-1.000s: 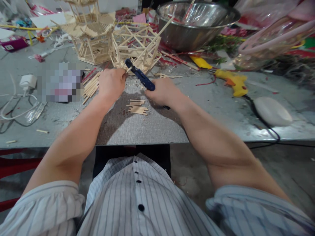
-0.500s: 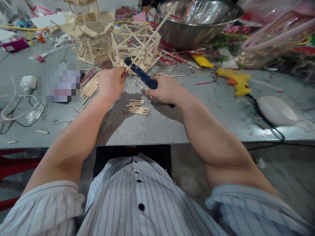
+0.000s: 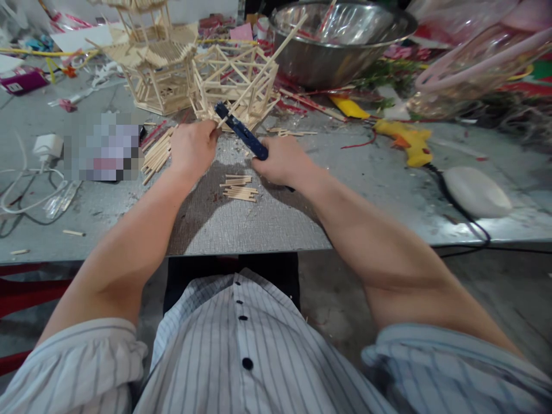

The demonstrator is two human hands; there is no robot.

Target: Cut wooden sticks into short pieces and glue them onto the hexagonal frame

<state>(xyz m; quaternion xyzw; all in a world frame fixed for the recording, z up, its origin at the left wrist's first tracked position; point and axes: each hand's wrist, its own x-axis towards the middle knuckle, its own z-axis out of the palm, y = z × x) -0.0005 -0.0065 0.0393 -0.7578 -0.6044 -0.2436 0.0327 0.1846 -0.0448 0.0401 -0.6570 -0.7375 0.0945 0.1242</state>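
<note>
A long thin wooden stick (image 3: 288,39) slants up to the right from my left hand (image 3: 195,144), whose fingers pinch its near end. My right hand (image 3: 282,161) is wrapped round a dark blue hand cutter (image 3: 242,133). Its head lies across the stick just right of my left fingertips; whether the jaws are closed I cannot make out. Below, between my forearms, lie several short cut sticks (image 3: 240,188). A bundle of longer sticks (image 3: 157,152) rests left of my left hand. Behind the hands stands an open stick framework (image 3: 235,75).
A tiered stick pavilion (image 3: 157,63) stands at the back left, beside a large metal bowl (image 3: 319,63) further right. The yellow glue gun (image 3: 405,141) lies on the right with its black cord. A white charger (image 3: 48,146) and cable are at the left.
My right hand has moved slightly left, and the cutter's lower handle shows less beneath it. The left hand keeps its pinch on the stick. The whole view has shifted a little.
</note>
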